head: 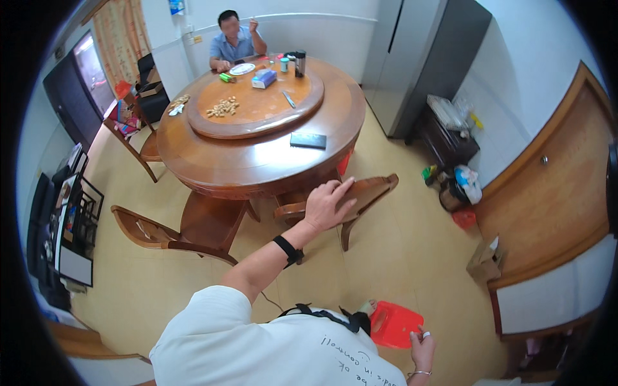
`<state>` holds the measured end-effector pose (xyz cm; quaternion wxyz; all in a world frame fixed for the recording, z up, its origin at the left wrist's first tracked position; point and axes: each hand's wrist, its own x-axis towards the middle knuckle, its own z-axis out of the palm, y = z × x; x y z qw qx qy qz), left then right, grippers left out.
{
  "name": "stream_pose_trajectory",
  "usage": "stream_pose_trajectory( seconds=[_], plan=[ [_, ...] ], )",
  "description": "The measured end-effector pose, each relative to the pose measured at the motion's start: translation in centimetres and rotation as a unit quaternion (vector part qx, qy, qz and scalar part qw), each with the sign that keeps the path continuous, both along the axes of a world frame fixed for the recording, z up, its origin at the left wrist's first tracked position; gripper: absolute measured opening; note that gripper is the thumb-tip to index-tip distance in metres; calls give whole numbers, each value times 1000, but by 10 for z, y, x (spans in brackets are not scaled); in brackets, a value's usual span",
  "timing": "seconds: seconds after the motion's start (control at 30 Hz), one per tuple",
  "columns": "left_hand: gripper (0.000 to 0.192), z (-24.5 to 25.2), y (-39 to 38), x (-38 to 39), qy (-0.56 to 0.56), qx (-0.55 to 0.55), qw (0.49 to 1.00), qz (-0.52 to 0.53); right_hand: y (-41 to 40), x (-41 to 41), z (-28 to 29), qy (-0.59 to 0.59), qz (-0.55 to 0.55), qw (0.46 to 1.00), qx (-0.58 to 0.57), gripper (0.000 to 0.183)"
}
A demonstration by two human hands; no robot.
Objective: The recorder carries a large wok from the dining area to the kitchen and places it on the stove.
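My left hand [326, 204], with a black band at the wrist, reaches forward with its fingers apart over the backrest of a wooden chair [372, 195]. Whether the fingertips touch the wood I cannot tell. Low on my right side is my right hand [423, 348], with a ring and a bracelet, its fingers partly curled. It overlaps the edge of a red plastic object [398, 324], possibly a stool, beside my foot; contact between them is unclear. Beyond the chair stands a round wooden table [222, 166] with a raised turntable [251, 120].
Another wooden chair [212, 217] stands at left. On the table are peanuts [223, 107], a tissue box [264, 78], a dark flat case [308, 140] and a tumbler [300, 63]. A person [236, 43] sits opposite. A bin [453, 194] and cardboard box [484, 260] line the right wall.
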<state>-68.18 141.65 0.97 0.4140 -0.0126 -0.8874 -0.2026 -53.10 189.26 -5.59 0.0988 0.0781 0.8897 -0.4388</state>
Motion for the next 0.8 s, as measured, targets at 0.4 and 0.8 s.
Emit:
stream_pose_trajectory(
  seconds=[0.4, 0.8],
  plan=[
    [35, -7, 6, 5, -16, 45, 997, 56, 2, -116, -31, -13, 164, 986, 35, 40],
    [13, -6, 12, -18, 61, 50, 981, 177, -64, -235, 5, -84, 316, 945, 7, 39]
  ],
)
